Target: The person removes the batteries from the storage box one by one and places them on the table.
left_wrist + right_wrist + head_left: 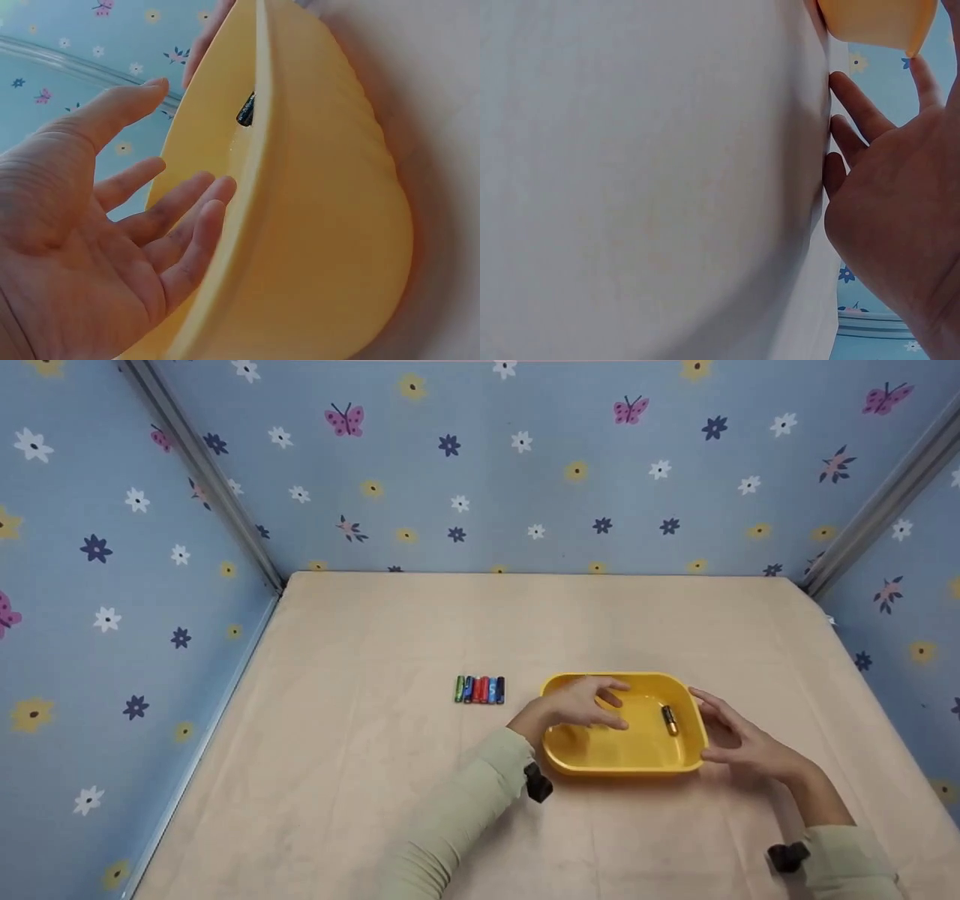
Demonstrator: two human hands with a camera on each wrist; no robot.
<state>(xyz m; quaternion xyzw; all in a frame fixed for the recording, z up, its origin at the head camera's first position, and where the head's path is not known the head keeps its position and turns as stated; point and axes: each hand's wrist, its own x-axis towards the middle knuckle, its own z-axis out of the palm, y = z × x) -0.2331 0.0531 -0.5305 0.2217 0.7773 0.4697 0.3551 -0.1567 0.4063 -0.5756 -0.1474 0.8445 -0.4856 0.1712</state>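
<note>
A yellow plastic tub (622, 770) stands on the table, with one black and copper battery (670, 720) lying near its right end. My left hand (585, 703) hovers over the tub's left part, fingers spread and nothing in its grasp. In the left wrist view its palm and loosely bent fingers show beside the tub's rim (262, 150). At the tub's right end is my right hand (754, 742), its fingers spread around that end. One fingertip (915, 64) appears to touch the tub's edge in the right wrist view. That hand grips nothing.
Several batteries (480, 690) in green, blue, red and dark colours lie side by side left of the tub. A pale cloth (337, 750) covers the table. Flowered blue panels (510, 472) with grey posts (217, 480) stand around its back and sides.
</note>
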